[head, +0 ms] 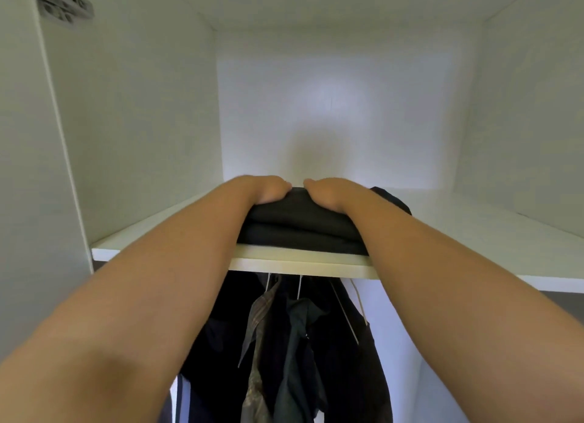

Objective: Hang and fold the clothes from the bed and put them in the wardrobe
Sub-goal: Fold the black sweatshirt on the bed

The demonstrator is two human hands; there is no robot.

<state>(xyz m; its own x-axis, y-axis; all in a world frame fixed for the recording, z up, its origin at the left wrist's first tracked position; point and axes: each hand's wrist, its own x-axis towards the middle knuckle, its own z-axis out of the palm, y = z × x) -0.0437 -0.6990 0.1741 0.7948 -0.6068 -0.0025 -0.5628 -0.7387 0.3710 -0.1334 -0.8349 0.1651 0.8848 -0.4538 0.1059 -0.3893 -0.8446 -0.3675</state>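
A pile of folded dark clothes (300, 226) lies on the white wardrobe shelf (303, 261), at its front edge. My left hand (264, 188) holds the pile at its top left, thumb on the cloth. At the top right, my right hand (331, 191) holds it the same way. The fingers of both hands are hidden behind the pile. A bit of dark cloth (392, 201) sticks out behind my right wrist.
Below the shelf, several dark shirts (284, 343) hang on white hangers (347, 312). White wardrobe walls close in the shelf compartment left, right and behind. A metal door hinge (63, 3) sits at the top left.
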